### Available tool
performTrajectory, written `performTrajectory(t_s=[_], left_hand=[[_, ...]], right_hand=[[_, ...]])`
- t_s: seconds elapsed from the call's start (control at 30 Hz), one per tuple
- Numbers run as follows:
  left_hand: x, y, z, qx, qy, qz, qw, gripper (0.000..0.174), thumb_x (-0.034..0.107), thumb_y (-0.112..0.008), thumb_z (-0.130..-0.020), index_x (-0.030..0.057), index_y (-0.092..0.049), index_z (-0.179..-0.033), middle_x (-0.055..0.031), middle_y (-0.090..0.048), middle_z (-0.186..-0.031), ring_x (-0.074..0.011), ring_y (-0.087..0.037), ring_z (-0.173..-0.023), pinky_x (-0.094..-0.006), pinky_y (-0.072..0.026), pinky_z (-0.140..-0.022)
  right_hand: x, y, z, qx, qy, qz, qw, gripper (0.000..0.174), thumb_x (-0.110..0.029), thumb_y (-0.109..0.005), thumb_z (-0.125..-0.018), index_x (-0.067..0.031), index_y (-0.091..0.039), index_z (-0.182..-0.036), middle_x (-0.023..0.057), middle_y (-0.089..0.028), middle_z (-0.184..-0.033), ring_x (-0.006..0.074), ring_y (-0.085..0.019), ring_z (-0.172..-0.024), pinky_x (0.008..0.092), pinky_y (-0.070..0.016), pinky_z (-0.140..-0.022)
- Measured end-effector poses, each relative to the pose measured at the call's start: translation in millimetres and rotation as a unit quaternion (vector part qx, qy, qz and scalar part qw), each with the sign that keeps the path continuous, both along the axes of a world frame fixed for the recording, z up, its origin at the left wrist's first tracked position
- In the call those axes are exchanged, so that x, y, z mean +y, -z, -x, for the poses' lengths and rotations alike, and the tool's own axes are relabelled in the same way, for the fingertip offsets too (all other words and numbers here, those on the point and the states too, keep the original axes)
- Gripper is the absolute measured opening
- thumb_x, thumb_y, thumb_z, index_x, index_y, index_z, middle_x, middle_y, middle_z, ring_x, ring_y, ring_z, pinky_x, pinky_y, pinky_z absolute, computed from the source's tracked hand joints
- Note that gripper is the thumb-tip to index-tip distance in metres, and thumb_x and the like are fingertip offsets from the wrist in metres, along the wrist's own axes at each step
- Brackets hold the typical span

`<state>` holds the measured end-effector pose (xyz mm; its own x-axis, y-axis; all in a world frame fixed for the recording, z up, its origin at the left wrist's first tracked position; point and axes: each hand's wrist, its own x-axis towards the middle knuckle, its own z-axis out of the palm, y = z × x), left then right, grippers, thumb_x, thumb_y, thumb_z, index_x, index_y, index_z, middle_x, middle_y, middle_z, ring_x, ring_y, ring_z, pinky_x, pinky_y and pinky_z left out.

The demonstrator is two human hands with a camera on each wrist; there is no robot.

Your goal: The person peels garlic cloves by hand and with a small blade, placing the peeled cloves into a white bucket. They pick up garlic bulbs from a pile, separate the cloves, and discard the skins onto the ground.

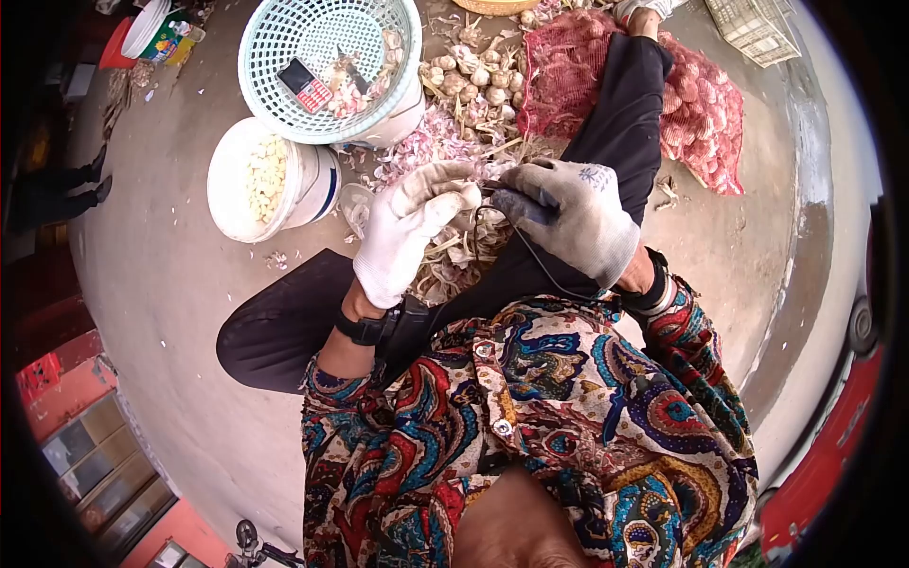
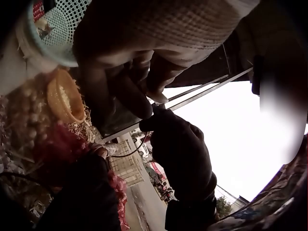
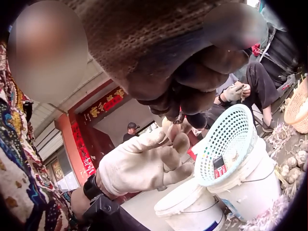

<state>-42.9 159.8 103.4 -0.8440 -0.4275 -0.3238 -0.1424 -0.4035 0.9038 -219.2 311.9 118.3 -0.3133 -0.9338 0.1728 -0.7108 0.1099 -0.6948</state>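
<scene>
Both gloved hands meet fingertip to fingertip above a heap of garlic skins and stalks (image 1: 450, 265). My left hand (image 1: 407, 222), in a white glove, pinches what looks like a garlic clove (image 3: 168, 126), mostly covered by the fingers. Curled in a grey-coated glove, my right hand (image 1: 573, 213) grips a small dark tool (image 1: 489, 186) against the left fingertips; I cannot tell its kind. A thin black cord (image 1: 530, 248) loops from the right fingers toward that wrist. Beyond the hands lie whole garlic bulbs (image 1: 478, 78) and pinkish skins (image 1: 426, 142).
A white bucket (image 1: 227, 180) with peeled cloves stands at the left. Behind it a pale green basket (image 1: 260, 85), holding a phone (image 1: 303, 85) and scraps, sits on another bucket. Red mesh sacks (image 1: 705, 114) of garlic flank the outstretched leg. Another person (image 3: 255, 86) sits across.
</scene>
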Motion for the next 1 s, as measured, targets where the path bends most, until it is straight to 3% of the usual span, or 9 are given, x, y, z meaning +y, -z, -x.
performTrajectory(t_s=[0.17,0.43,0.57,0.6,0.67,0.73,0.87,0.93,1.0], left_hand=[[4,-2,4,-0.009,-0.030,0.087,0.996,0.029,0.004,-0.061,-0.101,-0.0031,-0.065,-0.129,-0.0033,-0.073,-0.108,-0.0069,-0.067,-0.093,-0.0203,-0.0536,-0.082],[7,-5,3,-0.026,-0.031,0.017,0.999,0.039,-0.003,-0.063,-0.097,-0.0035,-0.061,-0.135,-0.0042,-0.071,-0.115,-0.0072,-0.067,-0.099,-0.0193,-0.0527,-0.086],[5,-7,-4,-0.029,-0.011,-0.005,1.000,0.052,-0.004,-0.066,-0.092,-0.0038,-0.053,-0.143,-0.0107,-0.065,-0.133,-0.0152,-0.064,-0.118,-0.0284,-0.0499,-0.101],[6,-6,-4,-0.029,-0.011,-0.004,1.000,0.052,-0.004,-0.066,-0.092,-0.0038,-0.053,-0.143,-0.0107,-0.065,-0.133,-0.0152,-0.064,-0.118,-0.0284,-0.0499,-0.101],[11,-6,-3,-0.021,0.009,0.269,0.963,0.059,-0.003,-0.067,-0.090,-0.0014,-0.050,-0.147,-0.0122,-0.062,-0.139,-0.0182,-0.062,-0.124,-0.0305,-0.0481,-0.105],[14,-16,-2,-0.031,0.024,0.357,0.933,0.062,0.001,-0.070,-0.089,0.0007,-0.050,-0.148,-0.0132,-0.062,-0.141,-0.0204,-0.059,-0.130,-0.0326,-0.0460,-0.108],[16,-17,2,-0.029,0.048,0.504,0.862,0.066,0.008,-0.073,-0.088,0.0028,-0.049,-0.149,-0.0169,-0.061,-0.142,-0.0278,-0.061,-0.128,-0.0371,-0.0478,-0.107],[16,-12,4,-0.008,0.042,0.608,0.793,0.073,0.008,-0.074,-0.086,0.0112,-0.045,-0.152,-0.0104,-0.070,-0.098,-0.0270,-0.068,-0.086,-0.0411,-0.0552,-0.083],[16,-11,5,0.001,0.040,0.613,0.789,0.076,0.007,-0.074,-0.085,0.0112,-0.042,-0.154,-0.0086,-0.067,-0.090,-0.0284,-0.066,-0.082,-0.0423,-0.0543,-0.079]], right_hand=[[-3,0,-5,0.061,-0.014,0.010,0.998,0.018,-0.021,-0.078,-0.088,-0.0095,-0.073,-0.101,0.0117,-0.063,-0.075,0.0317,-0.063,-0.067,0.0404,-0.0496,-0.060],[-7,8,-4,0.115,0.039,0.007,0.993,0.017,-0.021,-0.077,-0.089,-0.0094,-0.072,-0.101,0.0099,-0.065,-0.078,0.0301,-0.065,-0.068,0.0383,-0.0518,-0.061],[-11,10,9,0.055,0.158,0.041,0.985,0.018,-0.018,-0.076,-0.091,-0.0070,-0.073,-0.104,0.0128,-0.066,-0.080,0.0224,-0.064,-0.065,0.0352,-0.0502,-0.060],[-12,8,10,-0.041,0.176,-0.005,0.984,0.020,-0.019,-0.077,-0.092,-0.0030,-0.072,-0.103,0.0085,-0.070,-0.080,0.0131,-0.063,-0.068,0.0316,-0.0498,-0.063],[-14,2,13,-0.278,0.137,-0.086,0.947,0.024,-0.020,-0.078,-0.093,0.0013,-0.071,-0.102,0.0008,-0.070,-0.082,0.0050,-0.059,-0.075,0.0264,-0.0485,-0.067],[-15,21,3,-0.407,0.073,-0.051,0.909,0.024,-0.015,-0.079,-0.092,0.0026,-0.072,-0.107,-0.0037,-0.069,-0.089,0.0015,-0.053,-0.079,0.0210,-0.0464,-0.071],[-20,18,-10,-0.376,0.069,-0.099,0.919,0.019,-0.014,-0.078,-0.092,-0.0011,-0.074,-0.106,-0.0045,-0.068,-0.085,0.0010,-0.052,-0.076,0.0212,-0.0459,-0.068],[-22,13,-12,-0.373,0.095,-0.095,0.918,0.015,-0.012,-0.077,-0.092,-0.0017,-0.072,-0.101,-0.0063,-0.062,-0.077,0.0010,-0.049,-0.071,0.0224,-0.0433,-0.062],[-22,8,-14,-0.387,0.099,-0.088,0.912,0.014,-0.013,-0.076,-0.092,-0.0013,-0.071,-0.099,-0.0071,-0.058,-0.074,0.0009,-0.047,-0.069,0.0224,-0.0410,-0.060]])
